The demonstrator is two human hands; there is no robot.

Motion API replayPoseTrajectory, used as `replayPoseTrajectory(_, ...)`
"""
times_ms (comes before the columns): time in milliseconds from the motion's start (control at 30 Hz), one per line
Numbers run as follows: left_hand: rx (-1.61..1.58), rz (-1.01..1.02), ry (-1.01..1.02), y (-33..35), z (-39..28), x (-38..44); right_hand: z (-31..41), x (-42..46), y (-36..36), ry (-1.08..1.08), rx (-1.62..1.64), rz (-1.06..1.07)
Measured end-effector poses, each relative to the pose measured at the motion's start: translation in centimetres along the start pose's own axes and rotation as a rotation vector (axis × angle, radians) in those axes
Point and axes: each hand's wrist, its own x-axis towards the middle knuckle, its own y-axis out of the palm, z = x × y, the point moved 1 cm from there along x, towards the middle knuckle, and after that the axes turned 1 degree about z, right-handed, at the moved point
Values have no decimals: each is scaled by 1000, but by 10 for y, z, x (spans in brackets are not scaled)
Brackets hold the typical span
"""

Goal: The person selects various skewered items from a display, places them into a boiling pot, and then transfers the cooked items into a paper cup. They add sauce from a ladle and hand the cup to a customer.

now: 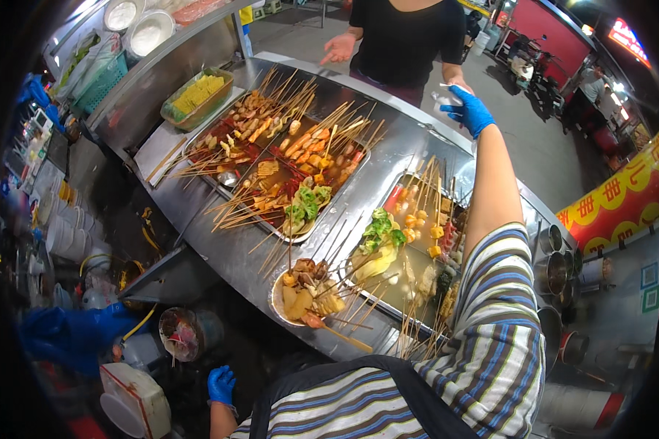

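My right hand (469, 111), in a blue glove, reaches over the stall's far edge with a thin clear plastic bag (445, 101) at its fingers, close to another person's hand. My left hand (221, 385), also blue-gloved, hangs low by my side with fingers loosely curled; nothing shows in it. Before me on the steel counter (225, 241) stand a divided tray of skewered food in reddish broth (307, 230) and a second tray of skewers in pale broth (384, 299). A bowl (277, 302) heaped with skewered food sits at the near edge.
Across the counter stands a person in a black top (409, 44). A container of yellow food (197, 99) is at the upper left. Metal pots (552, 269) line the right side. Below left are a waste bucket (181, 335) and a white box (137, 400).
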Motion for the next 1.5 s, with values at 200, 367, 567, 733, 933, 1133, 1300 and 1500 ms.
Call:
replayPoseTrajectory(200, 22, -48, -15, -2, 4, 6, -10, 22, 0, -7, 198, -6)
replayPoseTrajectory(367, 76, 208, -42, 32, -15, 48, -16, -51, -35, 6, 282, 118)
replayPoseTrajectory(567, 428, 340, -265, -1, 32, 106, -35, -367, -49, -89, -591, 360)
replayPoseTrajectory(733, 968, 473, -330, 53, 52, 98, -119, -611, -162, 646, -773, 131)
replayPoseTrajectory(933, 1360, 673, -252, 148, 58, 71, -241, -741, -208, 620, -969, -292)
replayPoseTrajectory(1133, 1597, 761, -157, 188, 55, 31, -300, -706, -251, -174, -1449, -136)
replayPoseTrajectory(1300, 1822, 811, -124, 197, 33, -2, -320, -686, -268, -76, -1569, 121)
replayPoseTrajectory(1500, 2142, 1206, 668, 310, 74, -177, -232, -699, -212, 123, -900, -79)
